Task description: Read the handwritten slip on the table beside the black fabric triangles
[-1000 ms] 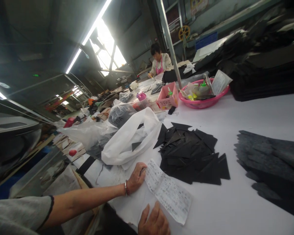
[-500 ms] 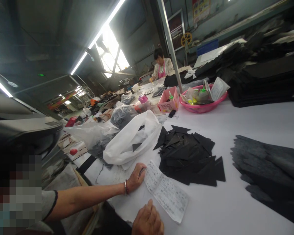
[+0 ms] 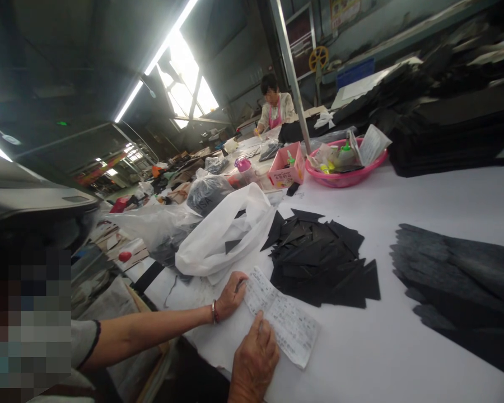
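My right hand [image 3: 255, 352] comes up from the bottom edge, its fingers curled and the tip of one finger on the handwritten page of an open paper booklet [image 3: 296, 333]. Whether something small is pinched in those fingers is hidden. A co-worker's hand [image 3: 231, 295] with a bracelet grips the booklet's left edge; that arm reaches in from the person at the left. My left hand is out of view. Just beyond the booklet lies a pile of black cut pieces [image 3: 315, 260], many pointed. Beside it a white plastic bag [image 3: 201, 246] lies partly open.
Fanned dark sheets [image 3: 453, 274] lie at the right, and stacked black material [image 3: 457, 134] behind. A pink basin [image 3: 348, 178] with bottles, a pink box [image 3: 284, 173] and a metal pole [image 3: 292, 73] stand farther back. Another person [image 3: 277, 109] works beyond. The co-worker's headgear [image 3: 37, 207] is close at left.
My right hand has moved up and forward from beside the booklet onto its page. The co-worker's hand still holds the booklet's edge. The view has shifted slightly.
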Available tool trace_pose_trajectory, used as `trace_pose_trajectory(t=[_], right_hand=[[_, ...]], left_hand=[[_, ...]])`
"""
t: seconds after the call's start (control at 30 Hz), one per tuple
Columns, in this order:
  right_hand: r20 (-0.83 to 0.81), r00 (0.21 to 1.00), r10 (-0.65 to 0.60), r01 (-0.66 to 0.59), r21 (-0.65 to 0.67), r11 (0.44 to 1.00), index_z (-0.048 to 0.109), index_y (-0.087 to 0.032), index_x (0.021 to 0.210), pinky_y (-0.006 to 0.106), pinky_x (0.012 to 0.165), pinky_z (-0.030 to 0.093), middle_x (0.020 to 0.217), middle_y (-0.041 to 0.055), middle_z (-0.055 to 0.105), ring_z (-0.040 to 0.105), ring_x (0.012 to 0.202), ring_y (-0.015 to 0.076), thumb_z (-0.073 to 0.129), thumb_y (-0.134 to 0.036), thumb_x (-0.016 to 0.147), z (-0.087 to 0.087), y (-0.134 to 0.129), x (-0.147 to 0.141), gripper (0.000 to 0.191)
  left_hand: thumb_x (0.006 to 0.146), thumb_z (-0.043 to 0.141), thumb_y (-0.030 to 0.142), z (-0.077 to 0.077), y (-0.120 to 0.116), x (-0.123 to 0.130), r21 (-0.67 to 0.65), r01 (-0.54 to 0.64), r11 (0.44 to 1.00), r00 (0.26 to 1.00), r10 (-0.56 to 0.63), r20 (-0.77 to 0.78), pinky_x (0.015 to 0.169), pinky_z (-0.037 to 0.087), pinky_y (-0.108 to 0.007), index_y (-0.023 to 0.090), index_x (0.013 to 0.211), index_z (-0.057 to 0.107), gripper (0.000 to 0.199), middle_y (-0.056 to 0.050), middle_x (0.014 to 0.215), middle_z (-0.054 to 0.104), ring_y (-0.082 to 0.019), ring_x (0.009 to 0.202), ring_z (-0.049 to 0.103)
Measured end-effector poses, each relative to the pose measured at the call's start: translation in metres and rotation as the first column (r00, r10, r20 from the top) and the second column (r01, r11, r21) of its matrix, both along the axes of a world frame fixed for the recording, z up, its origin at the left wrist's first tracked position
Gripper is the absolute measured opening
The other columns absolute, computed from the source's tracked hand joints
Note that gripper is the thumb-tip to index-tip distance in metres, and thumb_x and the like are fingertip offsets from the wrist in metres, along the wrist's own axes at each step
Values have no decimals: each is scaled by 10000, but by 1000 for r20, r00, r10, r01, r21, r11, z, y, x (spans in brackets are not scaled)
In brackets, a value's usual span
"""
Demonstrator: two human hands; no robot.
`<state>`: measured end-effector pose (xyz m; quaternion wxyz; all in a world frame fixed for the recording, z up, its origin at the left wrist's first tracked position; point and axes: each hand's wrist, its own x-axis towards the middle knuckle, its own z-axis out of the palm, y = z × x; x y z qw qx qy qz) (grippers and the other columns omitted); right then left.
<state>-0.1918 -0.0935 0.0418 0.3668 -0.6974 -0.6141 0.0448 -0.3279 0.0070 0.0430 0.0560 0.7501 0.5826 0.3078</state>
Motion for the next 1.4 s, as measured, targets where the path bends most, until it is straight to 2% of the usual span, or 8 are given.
trace_pose_trajectory(t=[0.23,0.37,0.5,0.6,0.7,0.83,1.07,1.4], right_hand=[[77,996,49,-44,-61,997,656,-144,1224,383,757,528,1116,151,669,643,988,272,356,-57,909,-6,-3,4,444],[140,990,21,-34,93,995,715,-160,1136,330,697,491,1044,132,690,656,901,216,341,-146,957,-12,1,8,415],[47,999,4,-14,201,980,719,-194,1126,331,660,444,961,116,713,664,833,177,346,-215,976,-19,6,11,403],[30,999,28,-33,188,982,713,-183,1126,346,659,441,960,125,719,669,829,179,340,-247,980,-20,6,12,406],[14,998,54,-56,187,981,710,-183,1128,347,667,448,972,124,719,674,840,177,340,-259,982,-19,5,12,405],[-43,998,49,-39,208,977,703,-208,1151,358,713,472,973,109,716,679,845,182,383,-247,971,-21,1,9,369],[143,988,56,-77,147,986,711,-179,1108,394,829,506,1055,164,678,664,926,245,446,-211,957,-24,-14,0,307],[-42,997,59,-60,-15,998,665,-126,1185,463,924,488,1163,182,648,644,1042,311,446,-69,919,-8,-15,-8,348]], left_hand=[[1016,261,359,2,7,-11,-58,-18,998,999,20,39,618,557,-201,218,1034,603,370,-29,848,635,-105,742,644],[1040,260,332,12,5,-20,-71,65,995,997,-62,44,705,586,-255,176,1077,579,357,-65,918,648,-136,838,656],[1033,338,233,27,-18,-21,-73,259,963,966,-259,19,938,563,-427,176,1182,525,246,-130,1151,626,-231,1127,611],[1013,377,201,31,-36,-15,-147,477,866,873,-487,-34,987,543,-428,220,1289,515,309,-121,1237,619,-240,1208,581],[994,412,187,27,-44,-10,-195,568,799,803,-591,-81,1048,492,-454,235,1390,471,402,-136,1316,581,-258,1289,518],[977,420,159,19,-46,-10,-184,576,797,791,-600,-121,1081,441,-511,217,1440,411,467,-168,1368,530,-279,1338,459],[959,417,124,14,-52,-14,-170,541,824,810,-565,-158,1078,446,-512,196,1433,412,480,-183,1385,496,-284,1333,458],[936,463,114,17,-55,-10,-114,493,862,847,-506,-164,1005,516,-491,190,1353,456,424,-166,1216,544,-290,1248,518]])
